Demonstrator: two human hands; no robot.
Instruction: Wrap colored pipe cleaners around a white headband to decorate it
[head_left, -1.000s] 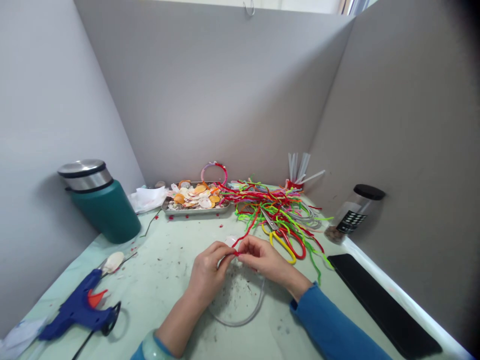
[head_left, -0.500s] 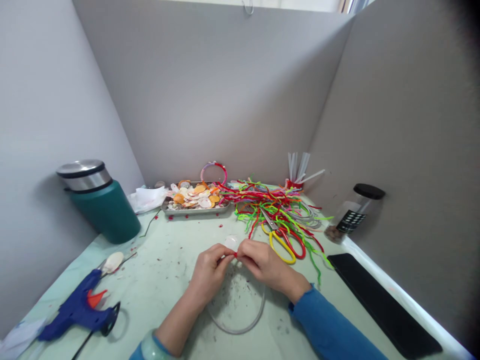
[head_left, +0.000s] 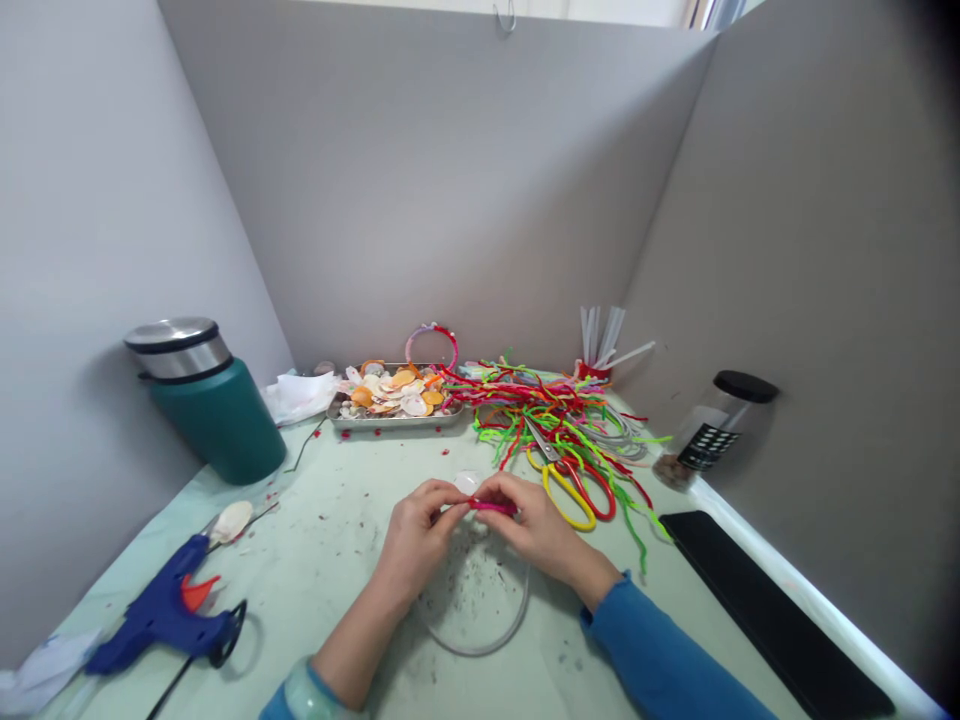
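no word, brand or number can be read anywhere. the black label [head_left: 705, 447] with white marks on the clear jar [head_left: 726, 412], at the right of the frame, is too small and blurred to make out.

A long blue sleeve [head_left: 660, 660] ends at the right hand [head_left: 536, 525]. The left hand [head_left: 420, 535] has a bare forearm and, right of the glue gun [head_left: 161, 620], a pale green band [head_left: 307, 695].

1 clear loop [head_left: 480, 648], 1 glue gun [head_left: 161, 625], 1 flask [head_left: 217, 420], 1 jar [head_left: 712, 435]
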